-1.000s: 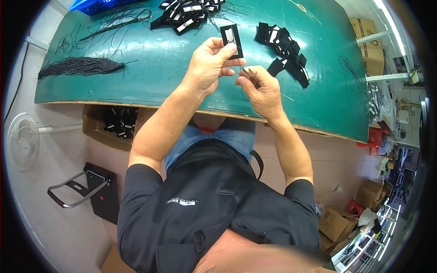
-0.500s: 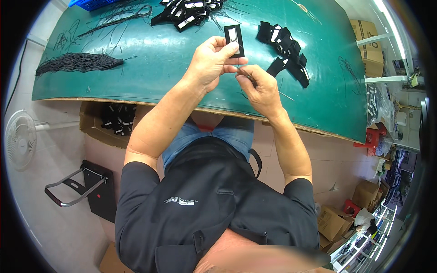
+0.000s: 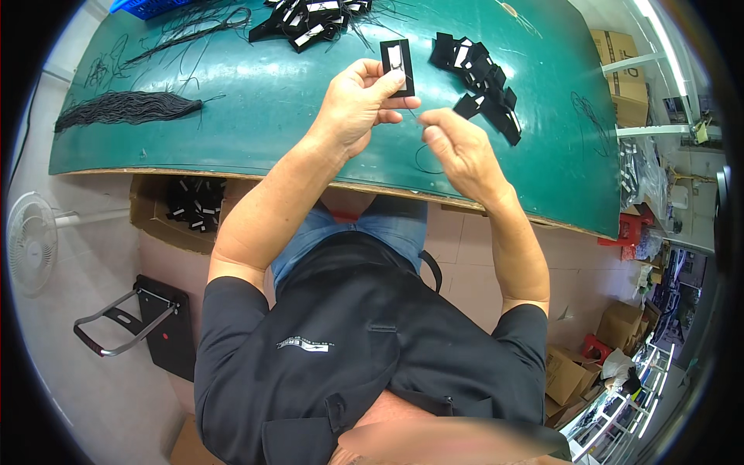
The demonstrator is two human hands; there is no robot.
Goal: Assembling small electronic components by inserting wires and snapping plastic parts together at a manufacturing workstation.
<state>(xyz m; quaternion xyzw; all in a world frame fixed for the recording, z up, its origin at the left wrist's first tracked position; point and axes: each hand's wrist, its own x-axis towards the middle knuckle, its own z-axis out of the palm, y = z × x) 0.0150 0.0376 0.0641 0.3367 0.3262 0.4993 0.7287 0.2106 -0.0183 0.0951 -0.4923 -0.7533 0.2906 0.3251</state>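
Observation:
My left hand [image 3: 353, 105] pinches a flat black rectangular tag [image 3: 396, 56] with a white panel, held upright above the table between thumb and fingers. Just to its right, my right hand [image 3: 466, 153] is closed with thumb and forefinger together on a thin black cord [image 3: 417, 161], part of which loops out below the fingers. A short stretch of cord appears to run from the tag's lower edge toward the right fingertips, which are slightly blurred. Right of the hands lies a pile of similar black tags [image 3: 482, 74], and another pile [image 3: 310, 22] sits farther off.
The green table [image 3: 271, 147] carries a bundle of black cords [image 3: 128, 108] at left, with loose cords beyond. A blue basket [image 3: 147, 6] stands at the far left. Under the table edge, a cardboard box [image 3: 147, 221] holds more tags. A fan [image 3: 35, 242] and folded hand cart [image 3: 167, 333] are at left.
My right hand has moved right and slightly down, away from the left hand, drawing the cord out. The left hand keeps the tag in nearly the same place.

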